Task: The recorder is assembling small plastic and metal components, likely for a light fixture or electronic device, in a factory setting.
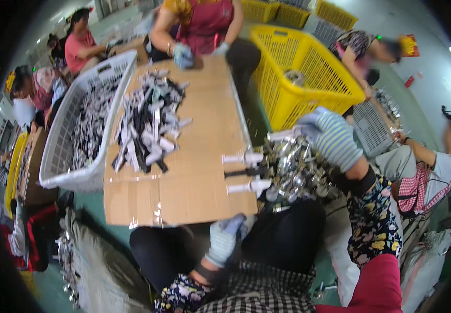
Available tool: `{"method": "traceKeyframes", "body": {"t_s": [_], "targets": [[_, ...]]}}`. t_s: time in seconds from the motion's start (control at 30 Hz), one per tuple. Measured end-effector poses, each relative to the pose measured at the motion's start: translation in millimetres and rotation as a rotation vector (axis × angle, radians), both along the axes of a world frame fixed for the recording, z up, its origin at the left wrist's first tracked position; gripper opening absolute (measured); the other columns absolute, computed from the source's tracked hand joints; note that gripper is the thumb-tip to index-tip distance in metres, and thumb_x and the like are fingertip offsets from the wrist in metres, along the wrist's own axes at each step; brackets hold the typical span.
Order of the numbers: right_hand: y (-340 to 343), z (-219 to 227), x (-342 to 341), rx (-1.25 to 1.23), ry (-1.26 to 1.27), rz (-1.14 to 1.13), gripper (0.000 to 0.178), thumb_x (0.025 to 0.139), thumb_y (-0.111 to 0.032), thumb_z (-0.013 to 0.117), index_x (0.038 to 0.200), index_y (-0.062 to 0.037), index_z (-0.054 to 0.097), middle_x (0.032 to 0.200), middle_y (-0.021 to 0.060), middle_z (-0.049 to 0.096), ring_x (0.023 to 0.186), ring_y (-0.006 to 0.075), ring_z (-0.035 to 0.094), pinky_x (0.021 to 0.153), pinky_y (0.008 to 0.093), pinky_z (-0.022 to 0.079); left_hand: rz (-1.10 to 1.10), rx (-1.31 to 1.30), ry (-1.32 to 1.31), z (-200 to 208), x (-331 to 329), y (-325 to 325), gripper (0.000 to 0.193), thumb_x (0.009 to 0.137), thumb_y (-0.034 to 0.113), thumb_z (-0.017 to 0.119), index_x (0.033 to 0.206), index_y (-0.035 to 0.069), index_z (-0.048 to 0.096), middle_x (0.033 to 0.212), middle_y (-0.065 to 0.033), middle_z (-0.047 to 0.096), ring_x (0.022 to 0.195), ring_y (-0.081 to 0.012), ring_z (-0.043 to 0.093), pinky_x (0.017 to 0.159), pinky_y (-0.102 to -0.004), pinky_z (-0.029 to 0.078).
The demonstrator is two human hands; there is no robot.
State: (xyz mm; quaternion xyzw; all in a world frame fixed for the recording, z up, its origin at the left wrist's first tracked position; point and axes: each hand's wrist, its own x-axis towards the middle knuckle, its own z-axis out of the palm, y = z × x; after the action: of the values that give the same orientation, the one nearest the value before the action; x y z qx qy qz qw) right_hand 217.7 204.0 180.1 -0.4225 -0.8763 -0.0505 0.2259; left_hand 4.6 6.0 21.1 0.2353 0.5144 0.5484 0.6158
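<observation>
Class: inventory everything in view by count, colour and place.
Cardboard: one, brown, centre.
Heaped strips: many, mostly white and black, on cardboard.
Separate strips: three, two white, one black, cardboard's right edge.
Strip basket: one, white, left of cardboard.
Metal parts: many, silvery, right of cardboard.
Large basket: one, yellow, beyond metal parts.
Low basket: one, grey, far right.
Background baskets: several, mostly yellow, top.
Sacks: several, pale, lower sides.
Other people: several, varied clothing, around.
Left hand: one, blue-striped glove, cardboard's near edge.
Right hand: one, blue-striped glove, over metal parts.
</observation>
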Motion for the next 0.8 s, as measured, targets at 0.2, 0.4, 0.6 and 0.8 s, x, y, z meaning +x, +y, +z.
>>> {"method": "traceKeyframes", "body": {"t_s": [0.2, 0.4, 0.6, 0.8], "targets": [[20.5, -78.6, -27.1, -0.777, 0.561, -0.054, 0.019, 0.078, -0.014, 0.069, 0.091, 0.0002, 0.068, 0.082, 0.0100, 0.068, 0.074, 0.0143, 0.062, 0.070, 0.0276, 0.048, -0.037, 0.037, -0.152, -19.5, -0.9, 0.1, 0.014, 0.088, 0.014, 0.061, 0.092, 0.001, 0.065, 0.071, -0.0048, 0.061, 0.057, -0.0101, 0.054, 0.054, -0.0227, 0.043], [44.6, -116.3, -67.5, -0.854, 0.601, -0.027, 0.018, 0.078, -0.009, 0.068, 0.093, 0.0015, 0.067, 0.080, 0.0041, 0.067, 0.073, 0.0098, 0.058, 0.070, 0.0240, 0.047, -0.056, 0.036, -0.130, -21.6, -3.7, -3.1, 0.016, 0.088, 0.014, 0.060, 0.093, -0.001, 0.065, 0.081, -0.0068, 0.064, 0.061, -0.0111, 0.057, 0.058, -0.0243, 0.046], [51.4, -128.3, -77.3, -0.949, 0.693, -0.036, 0.016, 0.079, -0.008, 0.068, 0.092, 0.0017, 0.067, 0.084, 0.0051, 0.067, 0.075, 0.0098, 0.058, 0.073, 0.0247, 0.048, -0.050, 0.005, -0.084, -18.1, -3.5, -2.2, 0.016, 0.088, 0.013, 0.060, 0.092, -0.001, 0.067, 0.075, -0.0066, 0.064, 0.060, -0.0114, 0.057, 0.058, -0.0242, 0.046], [52.2, -134.7, -80.7, -0.934, 0.697, -0.066, 0.016, 0.076, -0.012, 0.072, 0.087, -0.0009, 0.069, 0.078, 0.0046, 0.067, 0.069, 0.0099, 0.056, 0.067, 0.0266, 0.048, -0.055, 0.000, -0.086, -19.4, -4.0, -2.2, 0.017, 0.088, 0.014, 0.061, 0.090, -0.002, 0.067, 0.069, -0.0060, 0.063, 0.060, -0.0109, 0.057, 0.059, -0.0240, 0.046]]}}
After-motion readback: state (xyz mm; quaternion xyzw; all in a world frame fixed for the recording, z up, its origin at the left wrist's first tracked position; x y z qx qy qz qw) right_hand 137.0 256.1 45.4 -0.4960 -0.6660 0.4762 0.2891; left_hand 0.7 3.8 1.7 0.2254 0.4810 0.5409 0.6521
